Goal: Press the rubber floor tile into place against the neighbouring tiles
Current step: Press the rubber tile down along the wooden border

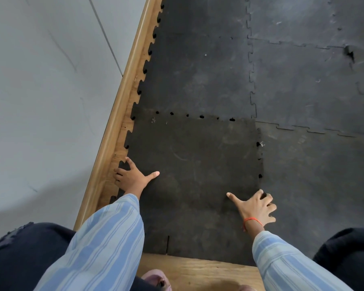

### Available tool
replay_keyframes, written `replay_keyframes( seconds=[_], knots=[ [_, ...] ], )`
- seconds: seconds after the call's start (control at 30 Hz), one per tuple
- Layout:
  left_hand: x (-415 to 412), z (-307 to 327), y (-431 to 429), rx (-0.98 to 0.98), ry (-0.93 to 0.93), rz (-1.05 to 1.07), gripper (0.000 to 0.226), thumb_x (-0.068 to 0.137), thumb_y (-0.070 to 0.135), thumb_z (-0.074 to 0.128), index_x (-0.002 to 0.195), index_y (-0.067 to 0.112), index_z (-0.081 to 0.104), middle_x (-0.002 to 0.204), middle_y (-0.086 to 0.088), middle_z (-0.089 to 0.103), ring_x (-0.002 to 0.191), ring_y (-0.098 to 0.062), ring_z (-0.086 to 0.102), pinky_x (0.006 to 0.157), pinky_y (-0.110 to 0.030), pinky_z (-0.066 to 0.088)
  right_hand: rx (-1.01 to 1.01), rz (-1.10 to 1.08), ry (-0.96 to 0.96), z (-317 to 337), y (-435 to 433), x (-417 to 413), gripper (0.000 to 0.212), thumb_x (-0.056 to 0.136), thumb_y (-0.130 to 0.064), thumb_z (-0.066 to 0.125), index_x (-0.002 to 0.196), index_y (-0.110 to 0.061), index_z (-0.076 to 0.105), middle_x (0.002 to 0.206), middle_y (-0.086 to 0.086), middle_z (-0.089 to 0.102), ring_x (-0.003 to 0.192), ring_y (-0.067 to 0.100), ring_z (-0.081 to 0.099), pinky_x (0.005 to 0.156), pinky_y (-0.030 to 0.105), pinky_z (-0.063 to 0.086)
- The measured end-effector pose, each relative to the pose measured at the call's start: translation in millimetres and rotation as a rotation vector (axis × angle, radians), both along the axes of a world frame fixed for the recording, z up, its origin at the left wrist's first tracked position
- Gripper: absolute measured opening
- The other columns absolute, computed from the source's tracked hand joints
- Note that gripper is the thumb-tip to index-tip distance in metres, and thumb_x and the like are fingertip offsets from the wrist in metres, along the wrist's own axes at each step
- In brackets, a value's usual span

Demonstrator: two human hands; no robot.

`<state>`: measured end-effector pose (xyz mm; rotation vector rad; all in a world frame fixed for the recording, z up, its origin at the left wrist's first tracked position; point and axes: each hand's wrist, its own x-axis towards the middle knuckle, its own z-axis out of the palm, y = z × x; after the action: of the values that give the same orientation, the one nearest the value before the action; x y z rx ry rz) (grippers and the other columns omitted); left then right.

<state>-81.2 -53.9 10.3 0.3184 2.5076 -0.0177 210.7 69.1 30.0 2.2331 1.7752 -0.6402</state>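
Note:
A dark rubber floor tile (195,175) with jigsaw edges lies in front of me. Its far edge meets the tile beyond (198,76) with small gaps showing along the seam. Its right edge meets another tile (315,185), also with a few gaps. My left hand (132,175) rests flat on the tile's left edge, fingers spread over the teeth beside the wooden floor strip. Flat on the tile's right edge lies my right hand (255,206), its fingers across the seam with the right-hand tile. Neither hand holds anything.
A wooden skirting board (122,97) runs along the grey wall (40,91) on the left. Bare wooden floor (200,271) shows below the tile's near edge. More laid tiles (315,85) stretch ahead and right. My knees are at both lower corners.

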Motion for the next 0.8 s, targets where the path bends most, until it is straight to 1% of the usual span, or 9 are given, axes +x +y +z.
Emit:
replay_keyframes(
  seconds=[0.1,0.3,0.5,0.63,0.8],
  knots=[
    [-0.5,0.5,0.9,-0.012,-0.012,0.007,0.124,0.068,0.078,0.060,0.154,0.021,-0.008,0.158,-0.026,0.004,0.145,-0.046,0.013,0.115,-0.053,0.025,-0.011,0.017,-0.001,-4.0,1.4,3.3,0.108,0.067,-0.073,0.065,0.146,-0.010,0.028,0.150,0.016,0.026,0.133,0.041,0.028,0.101,0.062,0.033],
    [-2.1,-1.6,-1.5,-0.013,0.003,-0.014,0.123,0.068,0.079,0.058,0.154,0.020,-0.007,0.157,-0.027,0.007,0.144,-0.047,0.016,0.116,-0.054,0.024,-0.003,-0.001,0.018,-8.0,1.8,4.2,0.106,0.065,-0.072,0.067,0.145,-0.012,0.031,0.149,0.013,0.027,0.130,0.039,0.029,0.097,0.059,0.035],
    [-2.6,-2.0,-0.9,-0.010,0.000,-0.006,0.123,0.069,0.077,0.060,0.154,0.020,-0.008,0.157,-0.028,0.007,0.144,-0.047,0.015,0.116,-0.056,0.020,-0.012,0.008,0.030,-10.7,4.7,7.5,0.103,0.067,-0.070,0.067,0.146,-0.014,0.032,0.149,0.011,0.026,0.130,0.038,0.029,0.096,0.058,0.036],
    [-3.9,-4.1,-1.8,-0.019,-0.005,0.005,0.124,0.069,0.077,0.061,0.154,0.020,-0.008,0.157,-0.029,0.004,0.144,-0.047,0.012,0.116,-0.056,0.015,-0.009,-0.001,0.042,-11.8,8.0,6.8,0.102,0.066,-0.071,0.067,0.145,-0.014,0.034,0.148,0.010,0.027,0.130,0.037,0.029,0.096,0.057,0.036],
    [-5.4,-3.1,-2.2,-0.029,-0.014,0.003,0.124,0.069,0.076,0.061,0.154,0.019,-0.008,0.157,-0.030,0.005,0.144,-0.048,0.013,0.115,-0.058,0.015,-0.003,0.016,-0.001,-14.3,5.1,8.5,0.104,0.066,-0.075,0.063,0.145,-0.015,0.033,0.148,0.012,0.027,0.130,0.036,0.030,0.097,0.056,0.036]
  ],
)
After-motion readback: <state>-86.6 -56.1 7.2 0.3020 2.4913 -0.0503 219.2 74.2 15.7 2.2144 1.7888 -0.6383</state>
